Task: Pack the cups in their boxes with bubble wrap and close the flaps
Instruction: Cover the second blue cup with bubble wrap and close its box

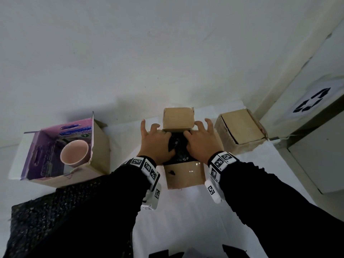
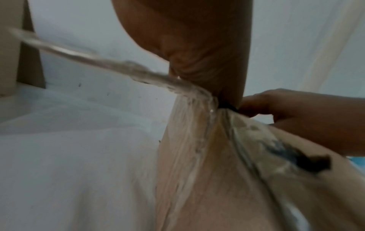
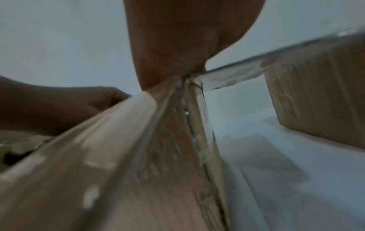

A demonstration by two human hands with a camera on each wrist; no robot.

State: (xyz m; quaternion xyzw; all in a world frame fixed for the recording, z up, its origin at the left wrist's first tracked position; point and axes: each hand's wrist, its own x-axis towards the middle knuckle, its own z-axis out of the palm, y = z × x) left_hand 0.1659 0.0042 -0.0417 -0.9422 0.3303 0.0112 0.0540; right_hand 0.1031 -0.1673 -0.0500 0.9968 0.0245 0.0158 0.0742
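Pressing black bubble wrap down: left hand, right hand.

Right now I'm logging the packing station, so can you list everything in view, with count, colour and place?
Middle box: one, brown cardboard, centre of the table, flaps open.
Wrapped bundle: one, black, inside the middle box, under both hands.
Closed box: one, brown cardboard, right of the middle box.
Printed box: one, purple inside, left, open.
Cup: one, pink, in the printed box.
Bubble wrap sheet: one, black, near left.
Table: one, white.
Recycling sign: one, black on white, far right.
Left hand: pressing on the bundle.
Right hand: pressing on the bundle.
Sleeves: two, black, with marker wristbands.
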